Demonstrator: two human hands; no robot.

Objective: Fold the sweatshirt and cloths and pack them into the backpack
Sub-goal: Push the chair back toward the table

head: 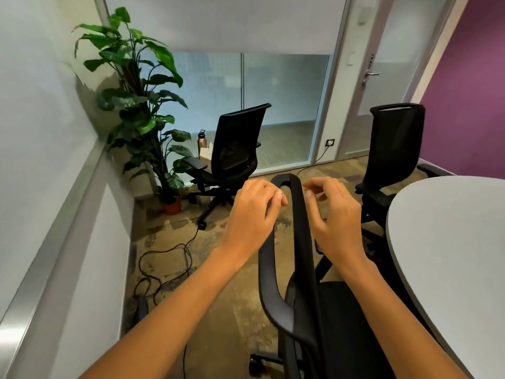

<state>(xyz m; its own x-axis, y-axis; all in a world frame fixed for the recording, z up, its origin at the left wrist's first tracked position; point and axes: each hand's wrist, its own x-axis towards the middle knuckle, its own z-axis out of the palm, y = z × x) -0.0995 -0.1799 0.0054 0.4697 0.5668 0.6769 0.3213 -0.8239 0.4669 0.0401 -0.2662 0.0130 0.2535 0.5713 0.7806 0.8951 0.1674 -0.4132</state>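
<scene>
No sweatshirt, cloth or backpack is in view. Both my hands are raised over the top of a black office chair's backrest (296, 228) right in front of me. My left hand (252, 212) is on the backrest's left side, its fingers curled in and the thumb tip close to the backrest's edge, with nothing seen in it. On the right side, my right hand (332, 214) hovers with loosely bent, spread fingers and holds nothing.
A grey round table (451, 242) fills the right. Two more black chairs (235, 149) (393, 149) stand farther back. A potted plant (142, 105) is in the left corner, cables (166, 263) lie on the floor, and a bottle (202, 139) stands by the glass wall.
</scene>
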